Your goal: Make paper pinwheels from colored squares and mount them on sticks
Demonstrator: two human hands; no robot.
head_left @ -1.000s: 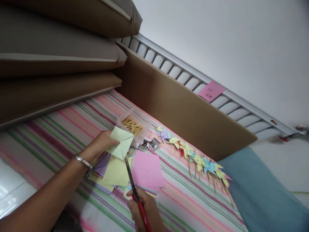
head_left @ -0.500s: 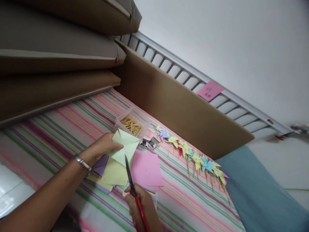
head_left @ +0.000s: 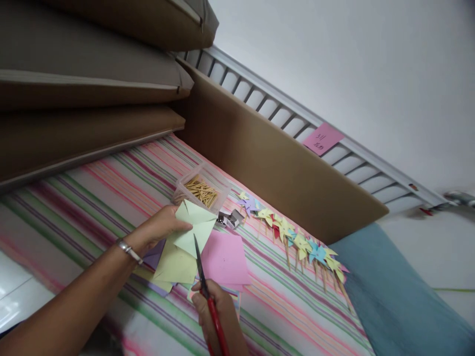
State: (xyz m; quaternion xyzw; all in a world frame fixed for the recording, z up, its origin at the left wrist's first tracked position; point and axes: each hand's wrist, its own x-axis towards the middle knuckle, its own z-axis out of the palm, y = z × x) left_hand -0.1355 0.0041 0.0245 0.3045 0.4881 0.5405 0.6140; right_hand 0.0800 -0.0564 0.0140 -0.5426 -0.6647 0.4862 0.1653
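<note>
My left hand (head_left: pixel 161 228) pinches a pale green paper square (head_left: pixel 195 226) with creased diagonals and holds it up over a pile of coloured paper sheets (head_left: pixel 208 262). My right hand (head_left: pixel 218 319) grips red-handled scissors (head_left: pixel 208 291), whose blade tips reach the lower edge of the green square. A silver bracelet sits on my left wrist.
A clear plastic box of wooden sticks (head_left: pixel 202 190) stands just behind the paper. A row of finished paper pinwheels (head_left: pixel 297 242) lies on the striped cloth (head_left: pixel 111 188). Small metal clips (head_left: pixel 230 218), a cardboard panel (head_left: pixel 267 158), stacked cushions (head_left: pixel 89 79) and a blue cloth (head_left: pixel 389 296) surround.
The green square has turned a little in my left hand and the scissor tips have moved up into its lower edge. The right hand has shifted slightly.
</note>
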